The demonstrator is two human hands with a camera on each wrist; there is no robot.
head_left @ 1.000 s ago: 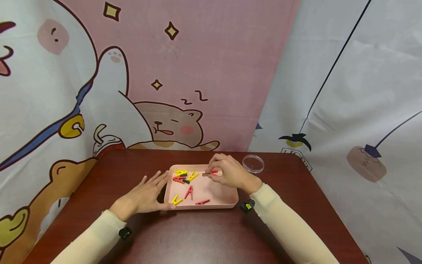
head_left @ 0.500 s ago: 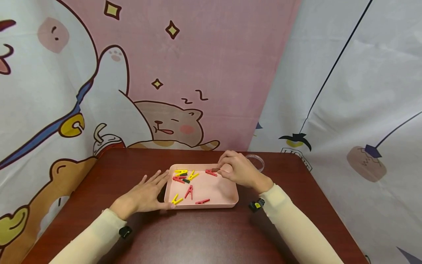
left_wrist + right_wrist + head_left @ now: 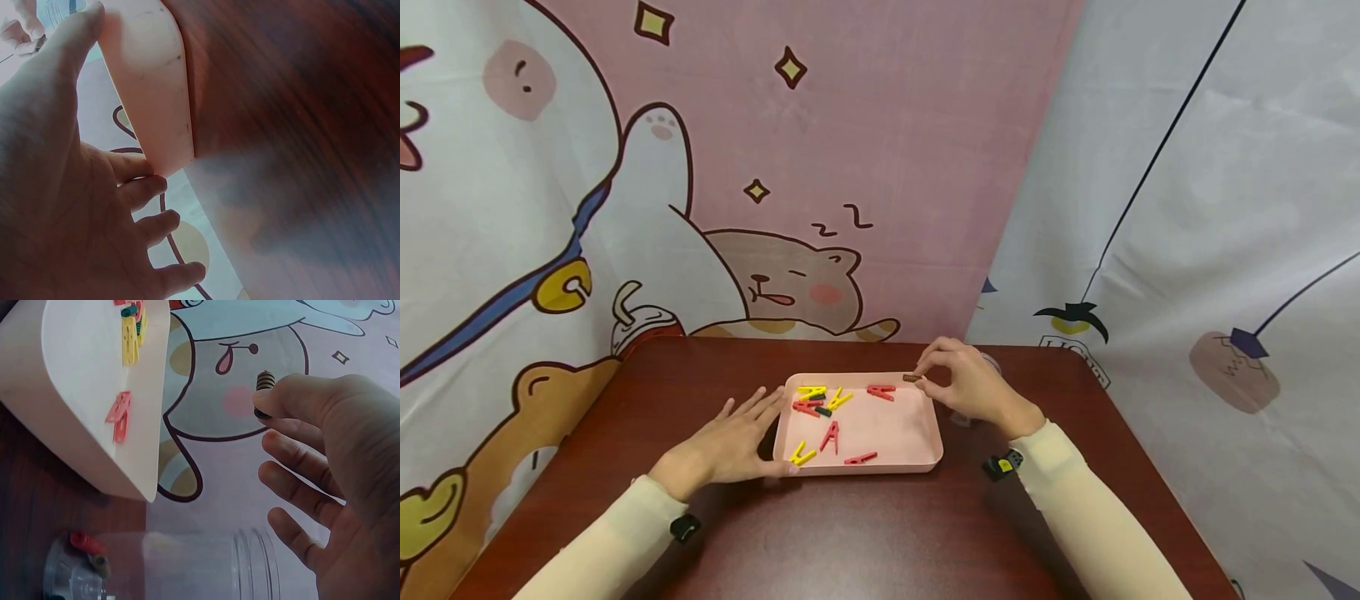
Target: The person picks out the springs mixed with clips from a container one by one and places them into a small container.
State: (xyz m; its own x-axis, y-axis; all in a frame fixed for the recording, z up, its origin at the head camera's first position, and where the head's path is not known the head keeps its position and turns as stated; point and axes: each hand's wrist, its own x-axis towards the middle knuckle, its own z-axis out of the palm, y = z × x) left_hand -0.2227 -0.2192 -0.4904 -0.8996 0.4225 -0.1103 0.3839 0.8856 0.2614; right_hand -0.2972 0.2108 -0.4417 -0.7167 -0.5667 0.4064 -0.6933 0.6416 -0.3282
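Note:
My right hand point(image 3: 968, 383) pinches a small brown ribbed, screw-like piece point(image 3: 265, 394) between thumb and index finger, above the pink tray's back right corner. In the right wrist view its other fingers are loosely bent. My left hand point(image 3: 726, 443) lies against the left side of the pink tray point(image 3: 880, 469), fingers spread, with the thumb at the front rim and the fingertips at the back left. On the tray are red clips point(image 3: 881, 392), yellow clips point(image 3: 802, 454) and dark green pieces point(image 3: 823, 411). A clear jar point(image 3: 187, 565) stands right of the tray, mostly hidden by the right hand in the head view.
Inside the jar, near its bottom, are a red piece point(image 3: 81, 542) and a brownish piece point(image 3: 100, 565). The dark red wooden table point(image 3: 865, 533) ends at a cartoon-printed cloth point(image 3: 910, 167) behind it.
My right hand has moved right and slightly back with the brown piece, from over the tray's middle toward the jar. The red clip behind it has come into view. The left hand stays still.

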